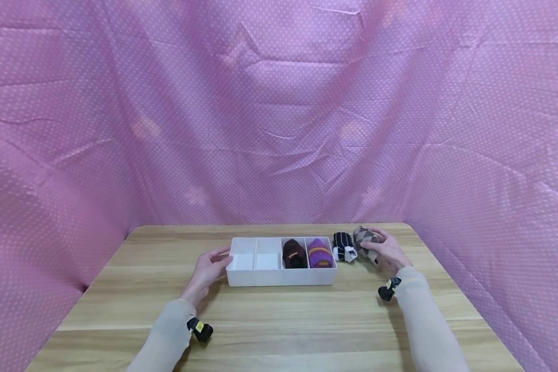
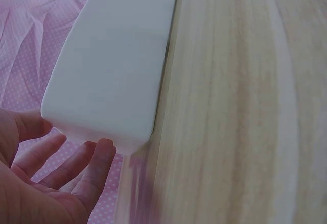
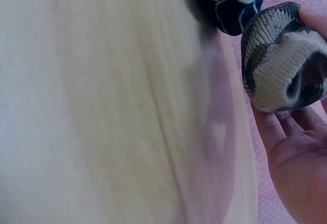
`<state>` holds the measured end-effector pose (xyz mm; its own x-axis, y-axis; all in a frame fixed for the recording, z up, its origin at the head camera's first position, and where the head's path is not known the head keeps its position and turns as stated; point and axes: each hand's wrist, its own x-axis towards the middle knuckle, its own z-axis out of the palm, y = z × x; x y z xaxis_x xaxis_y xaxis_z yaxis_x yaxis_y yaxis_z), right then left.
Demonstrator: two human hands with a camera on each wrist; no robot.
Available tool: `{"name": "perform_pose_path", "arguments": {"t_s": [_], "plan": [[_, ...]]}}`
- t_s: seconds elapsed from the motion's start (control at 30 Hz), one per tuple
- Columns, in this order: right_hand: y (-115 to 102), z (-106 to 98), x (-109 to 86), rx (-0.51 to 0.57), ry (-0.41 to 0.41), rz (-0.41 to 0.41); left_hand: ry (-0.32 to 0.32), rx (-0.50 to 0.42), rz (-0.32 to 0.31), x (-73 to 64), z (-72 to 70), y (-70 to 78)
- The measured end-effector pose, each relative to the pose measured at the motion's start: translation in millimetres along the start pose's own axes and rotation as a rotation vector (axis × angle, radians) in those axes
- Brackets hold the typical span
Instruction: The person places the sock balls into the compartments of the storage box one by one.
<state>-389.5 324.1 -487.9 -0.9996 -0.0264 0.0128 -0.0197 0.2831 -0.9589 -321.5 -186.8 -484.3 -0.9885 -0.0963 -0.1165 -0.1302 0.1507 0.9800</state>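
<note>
In the head view, a long white divided box [image 1: 281,278] holds a rolled dark brown sock [image 1: 294,254] and a rolled purple sock [image 1: 320,254] with orange bands in its two right compartments. My left hand [image 1: 209,269] is at the box's left end, its loosely bent fingers [image 2: 99,170] touching the end wall and the thumb by the rim. My right hand [image 1: 387,251] grips a rolled grey-and-beige argyle sock [image 1: 366,243], thumb on one side and fingers on the other. The right wrist view shows the sock's open cuff [image 3: 278,78].
Between the box and my right hand lies a rolled black sock [image 1: 341,244] with white lines and a white end. The wooden table [image 1: 279,325] backs onto a pink dotted curtain [image 1: 279,129], which also hangs along both sides. Both sleeves carry black wrist cameras.
</note>
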Motion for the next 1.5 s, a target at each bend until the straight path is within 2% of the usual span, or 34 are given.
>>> {"name": "perform_pose_path", "arguments": {"t_s": [0.13,0.5,0.97,1.23,1.5], "plan": [[-6,0,-3.0,0.03,-0.001,-0.026,-0.001,0.009,-0.004,-2.4,0.9,0.4],[-18,2,-1.7,0.025,-0.008,-0.057,0.015,0.006,0.001,-11.4,3.4,1.2],[-47,18,-0.9,0.078,-0.025,-0.107,0.003,-0.004,0.015,-4.1,1.4,-0.3],[-62,33,0.5,0.058,-0.027,-0.137,-0.006,-0.008,0.017,2.2,-0.7,0.1],[-74,49,1.1,0.043,-0.094,-0.194,-0.012,-0.013,0.003,8.4,-3.0,2.1]]}}
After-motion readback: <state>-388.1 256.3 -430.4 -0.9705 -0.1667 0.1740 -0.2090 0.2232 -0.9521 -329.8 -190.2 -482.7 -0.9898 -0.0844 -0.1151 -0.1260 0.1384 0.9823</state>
